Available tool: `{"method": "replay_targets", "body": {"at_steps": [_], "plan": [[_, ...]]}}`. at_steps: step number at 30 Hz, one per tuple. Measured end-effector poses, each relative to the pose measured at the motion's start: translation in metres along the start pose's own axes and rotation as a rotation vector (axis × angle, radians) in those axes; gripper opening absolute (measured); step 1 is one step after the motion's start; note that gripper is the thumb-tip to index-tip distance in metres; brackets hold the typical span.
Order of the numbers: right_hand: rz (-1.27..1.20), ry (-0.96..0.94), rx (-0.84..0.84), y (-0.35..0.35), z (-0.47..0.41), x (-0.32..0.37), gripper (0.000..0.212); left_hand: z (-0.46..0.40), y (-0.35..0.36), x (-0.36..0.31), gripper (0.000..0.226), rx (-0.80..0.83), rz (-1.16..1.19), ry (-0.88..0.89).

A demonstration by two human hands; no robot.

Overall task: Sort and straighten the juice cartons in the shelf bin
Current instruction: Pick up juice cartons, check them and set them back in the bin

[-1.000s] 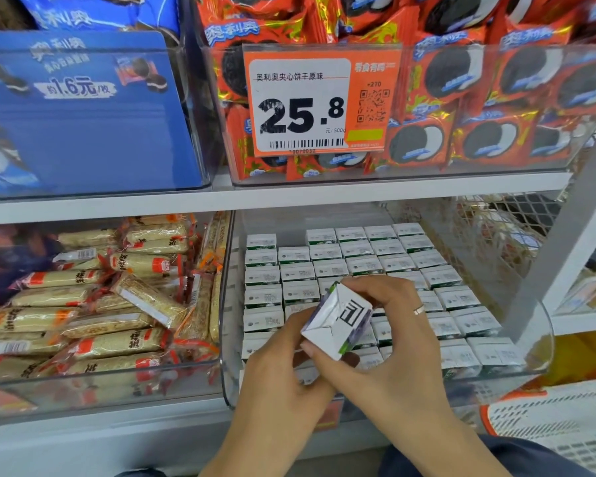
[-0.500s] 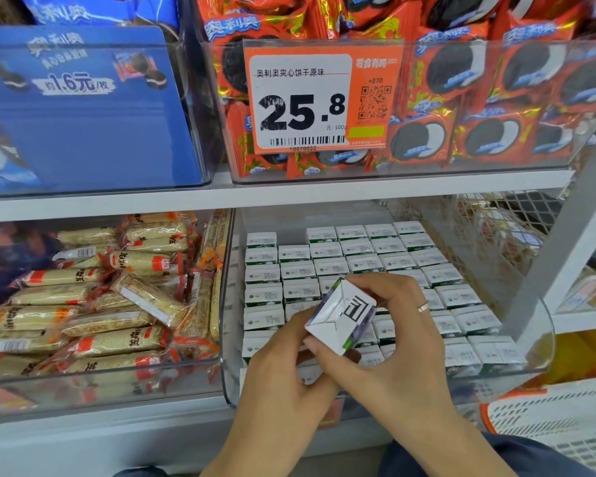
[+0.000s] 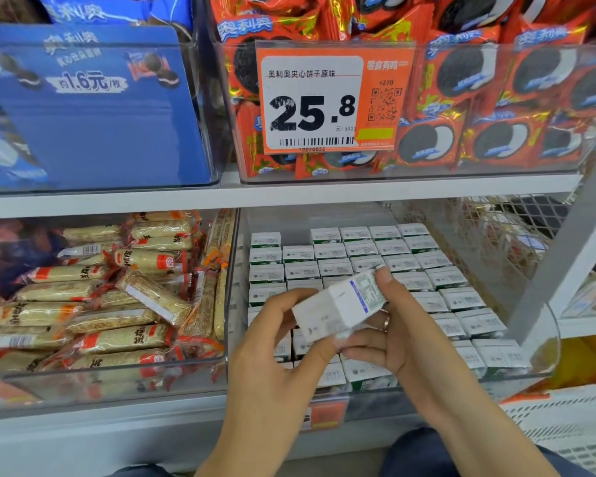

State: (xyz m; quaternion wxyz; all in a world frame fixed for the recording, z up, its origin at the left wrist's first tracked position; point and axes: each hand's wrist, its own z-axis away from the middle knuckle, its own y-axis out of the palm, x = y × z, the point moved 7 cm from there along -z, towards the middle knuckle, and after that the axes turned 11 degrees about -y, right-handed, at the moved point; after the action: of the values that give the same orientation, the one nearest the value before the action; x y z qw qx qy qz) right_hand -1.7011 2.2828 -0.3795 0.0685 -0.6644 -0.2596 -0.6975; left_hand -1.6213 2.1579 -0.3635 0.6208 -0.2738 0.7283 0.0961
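Both hands [image 3: 341, 342] grasp one juice carton [image 3: 339, 306] beneath a price tag [image 3: 334, 101] reading 25.8.

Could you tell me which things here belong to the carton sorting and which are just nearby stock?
Job in hand:
- lifted carton, held by left hand and right hand
- rows of cartons
- clear bin

Just nearby:
- rice bars
- cookie packs
- price tag
- blue sign

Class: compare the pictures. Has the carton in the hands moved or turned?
Yes. The held carton has turned: a long side now faces up, not its folded end. It remains above the bin's rows of cartons.
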Motion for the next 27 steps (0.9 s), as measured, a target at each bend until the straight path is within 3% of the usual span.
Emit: {"method": "replay_targets", "body": {"at_steps": [3,6,10,13,19,22,25,27], "plan": [[0.192,-0.051,0.017,-0.001,-0.001,0.002,0.048,-0.002,-0.007,-0.002,0.04,-0.029,0.171,-0.033],[0.396,-0.314,-0.013,-0.002,-0.001,0.023,0.032,-0.003,-0.011,-0.002,0.04,-0.042,0.193,-0.04],[0.468,-0.536,0.231,0.023,0.011,0.04,0.051,-0.003,-0.017,-0.008,0.042,-0.048,0.072,0.001],[0.551,-0.544,0.278,0.033,0.01,0.041,0.057,-0.003,-0.025,-0.01,0.042,-0.056,0.013,0.021],[0.456,-0.452,0.225,0.031,-0.002,0.036,0.049,-0.009,-0.056,-0.016,0.035,-0.113,-0.163,0.08],[0.501,-0.422,0.133,0.016,-0.009,0.032,0.04,-0.021,-0.077,-0.002,0.049,-0.151,-0.334,0.029],[0.593,-0.429,0.052,0.003,-0.021,0.033,0.044,-0.027,-0.07,0.022,0.077,-0.002,-0.43,-0.144],[0.631,-0.443,0.04,0.004,-0.035,0.036,0.044,-0.027,-0.06,0.032,0.08,0.062,-0.513,-0.16]]}}
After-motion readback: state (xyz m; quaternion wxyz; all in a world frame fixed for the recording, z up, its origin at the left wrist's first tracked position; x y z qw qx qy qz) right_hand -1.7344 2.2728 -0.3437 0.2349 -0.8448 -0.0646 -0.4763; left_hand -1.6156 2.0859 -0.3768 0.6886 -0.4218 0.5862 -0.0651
